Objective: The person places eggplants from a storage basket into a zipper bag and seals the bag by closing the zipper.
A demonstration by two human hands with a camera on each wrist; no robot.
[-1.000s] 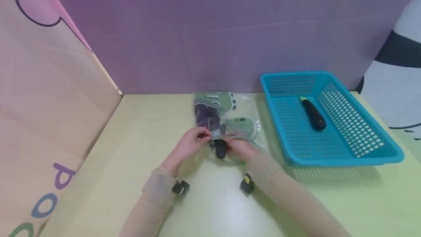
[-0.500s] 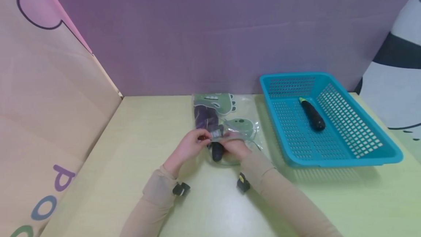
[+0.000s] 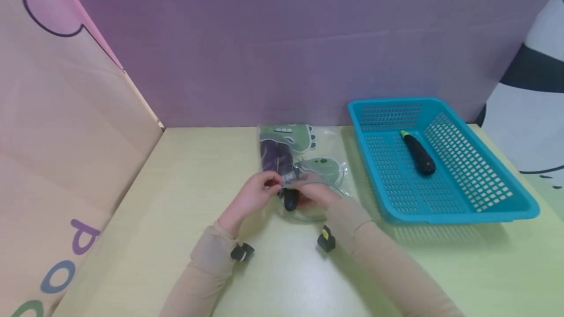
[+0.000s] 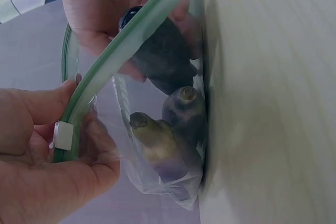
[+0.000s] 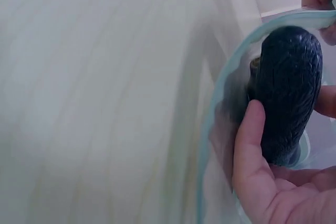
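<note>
A clear zip bag (image 3: pixel 291 136) with green dinosaur prints lies near the table's back edge. Its green-trimmed mouth is pulled apart, and eggplants (image 4: pixel 165 156) lie inside with their stem ends toward the opening. By the white slider (image 4: pixel 63 136), my left hand (image 3: pixel 253 193) pinches the bag's rim between thumb and fingers. My right hand (image 3: pixel 320 193) reaches into the mouth from the right and grips a dark, shiny eggplant (image 5: pixel 291 87), thumb on one side and fingers on the other. That eggplant's near end (image 3: pixel 291 201) sticks out of the bag toward me.
A blue perforated basket (image 3: pixel 374 185) stands to the right of the bag, with one eggplant (image 3: pixel 418 153) on its floor. Behind the pale wooden table (image 3: pixel 189 160) rises a purple wall panel (image 3: pixel 264 53); a printed panel (image 3: pixel 66 126) borders the left side.
My right hand and the eggplant it grips have shifted slightly left, dipping toward me and then back up. My left hand stays at the bag's rim.
</note>
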